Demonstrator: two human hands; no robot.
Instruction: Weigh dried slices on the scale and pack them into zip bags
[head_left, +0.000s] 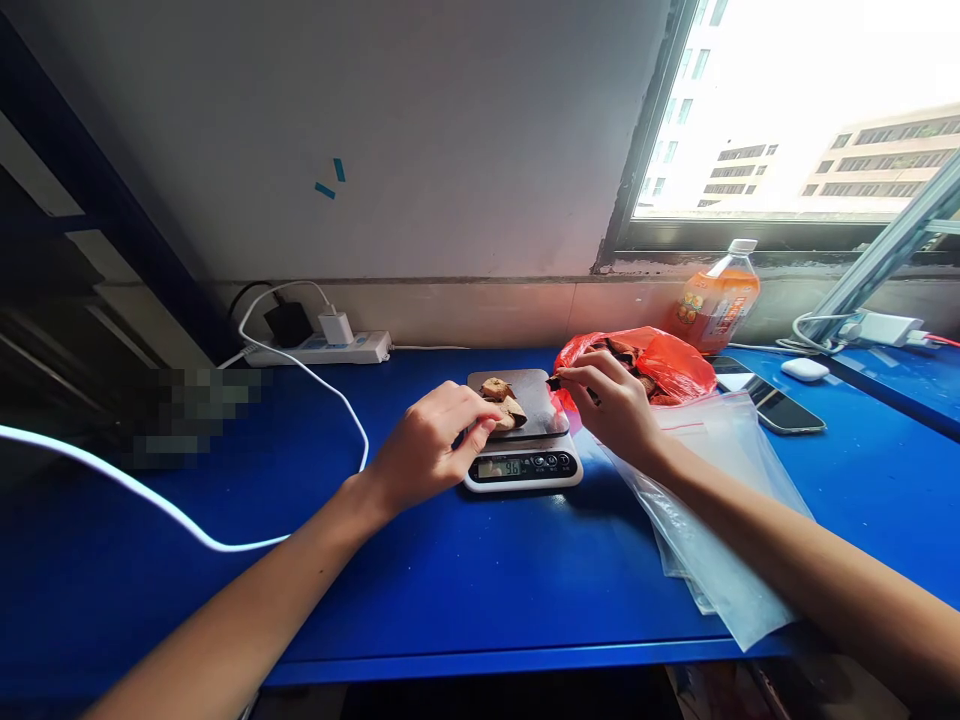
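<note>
A small kitchen scale [523, 472] stands on the blue table, its display apparently reading 9.6. Curled, dried peel-like pieces [496, 388], tan and brown, lie on its metal plate. My left hand [431, 440] reaches in from the left, thumb and fingers closed around the edge of one of these pieces at the plate. Above the plate's right edge, my right hand [611, 405] pinches a small dark dried piece [553, 383] between thumb and fingertips. Just behind that hand sits an open red plastic bag [679, 365] filled with more dark brown pieces.
Clear zip bags [720, 500] lie under my right forearm. A phone [780, 400], a white earbud case [805, 370] and an orange drink bottle [720, 300] stand at the right. A power strip [367, 347] and white cable [330, 385] are at the back left.
</note>
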